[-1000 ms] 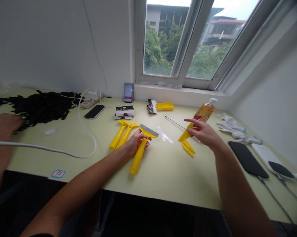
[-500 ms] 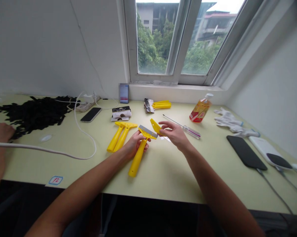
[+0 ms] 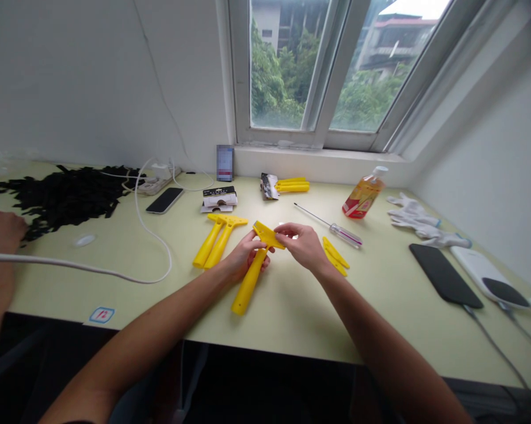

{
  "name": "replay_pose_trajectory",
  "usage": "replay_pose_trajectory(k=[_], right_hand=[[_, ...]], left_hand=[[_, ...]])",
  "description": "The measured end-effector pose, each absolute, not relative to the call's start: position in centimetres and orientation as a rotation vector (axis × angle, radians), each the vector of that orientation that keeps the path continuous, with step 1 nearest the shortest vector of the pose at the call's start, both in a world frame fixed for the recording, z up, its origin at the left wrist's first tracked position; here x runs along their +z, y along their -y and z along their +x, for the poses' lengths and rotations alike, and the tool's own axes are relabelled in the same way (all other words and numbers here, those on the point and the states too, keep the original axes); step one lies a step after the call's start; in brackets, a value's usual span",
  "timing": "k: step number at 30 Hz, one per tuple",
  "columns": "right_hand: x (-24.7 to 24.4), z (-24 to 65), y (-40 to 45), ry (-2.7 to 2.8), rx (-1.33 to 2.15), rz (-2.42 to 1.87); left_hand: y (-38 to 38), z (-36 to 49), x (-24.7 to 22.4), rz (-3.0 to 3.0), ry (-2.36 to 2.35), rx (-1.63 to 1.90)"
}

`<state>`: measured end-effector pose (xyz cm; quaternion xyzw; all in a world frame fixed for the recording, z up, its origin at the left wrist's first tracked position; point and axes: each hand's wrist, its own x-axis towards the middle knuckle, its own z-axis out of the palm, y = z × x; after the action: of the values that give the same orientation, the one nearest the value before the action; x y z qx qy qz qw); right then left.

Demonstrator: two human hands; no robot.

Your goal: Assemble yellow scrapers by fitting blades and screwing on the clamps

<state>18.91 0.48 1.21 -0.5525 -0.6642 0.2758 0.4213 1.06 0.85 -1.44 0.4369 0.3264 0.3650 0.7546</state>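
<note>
My left hand (image 3: 242,257) is closed around the neck of a yellow scraper (image 3: 248,284), whose handle points down toward the table's front edge. Over the scraper's head lies a yellow cover plate (image 3: 266,233), pinched at its right end by the fingers of my right hand (image 3: 304,245). The blade is mostly hidden under the plate. Left of my hands, two yellow scraper bodies (image 3: 218,241) lie side by side. Two loose yellow cover plates (image 3: 335,257) rest just right of my right wrist. Beyond them is a screwdriver (image 3: 342,234) with a clear handle.
Small boxes (image 3: 220,199), packaged yellow handles (image 3: 292,185) and a tilted-looking bottle (image 3: 363,194) stand toward the window. White gloves (image 3: 418,221) and a black phone (image 3: 444,275) lie right. Leftward are a black pile (image 3: 66,197), a white cable (image 3: 157,238) and another person's hand (image 3: 2,227).
My right hand has brought the cover plate left and down onto the scraper's head, covering the blade. Two loose plates show beside my right wrist. The view has shifted slightly.
</note>
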Motion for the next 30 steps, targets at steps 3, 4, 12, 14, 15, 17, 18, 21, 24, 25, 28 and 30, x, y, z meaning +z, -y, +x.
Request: replay_pose_trajectory(k=[3, 4, 12, 14, 15, 17, 18, 21, 24, 25, 28, 30], right_hand=[[1.3, 18.8, -0.5, 1.725, 0.626, -1.395], [1.3, 18.8, -0.4, 1.741, 0.604, -1.394], [1.0, 19.6, -1.1, 1.521, 0.780, -1.253], [1.0, 19.8, -1.4, 1.447, 0.845, -1.229], [0.9, 19.9, -1.5, 1.422, 0.878, -1.220], [0.9, 20.0, -1.7, 1.397, 0.930, -1.212], [0.9, 20.0, -1.7, 1.396, 0.942, -1.211], [1.0, 20.0, -1.6, 1.379, 0.941, -1.200], [1.4, 20.2, -1.5, 1.312, 0.942, -1.167], [1.5, 20.2, -1.4, 1.296, 0.945, -1.159], [1.6, 20.4, -1.4, 1.293, 0.958, -1.147], [1.5, 20.3, -1.3, 1.320, 0.960, -1.145]], left_hand=[[-0.8, 1.1, -1.6, 0.960, -0.717, 0.813], [-0.8, 1.2, -1.6, 0.964, -0.722, 0.820], [-0.7, 1.2, -1.3, 0.970, -0.731, 0.819], [-0.7, 1.1, -1.2, 0.969, -0.732, 0.815], [-0.6, 1.1, -1.3, 0.969, -0.734, 0.812], [-0.6, 1.2, -1.3, 0.971, -0.734, 0.807], [-0.6, 1.2, -1.3, 0.973, -0.734, 0.804], [-0.7, 1.2, -1.3, 0.951, -0.771, 0.827], [-0.8, 1.3, -1.3, 0.888, -0.845, 0.890], [-0.9, 1.3, -1.3, 0.876, -0.859, 0.906], [-1.1, 1.3, -1.5, 0.875, -0.882, 0.918], [-1.3, 1.3, -1.6, 0.881, -0.898, 0.913]])
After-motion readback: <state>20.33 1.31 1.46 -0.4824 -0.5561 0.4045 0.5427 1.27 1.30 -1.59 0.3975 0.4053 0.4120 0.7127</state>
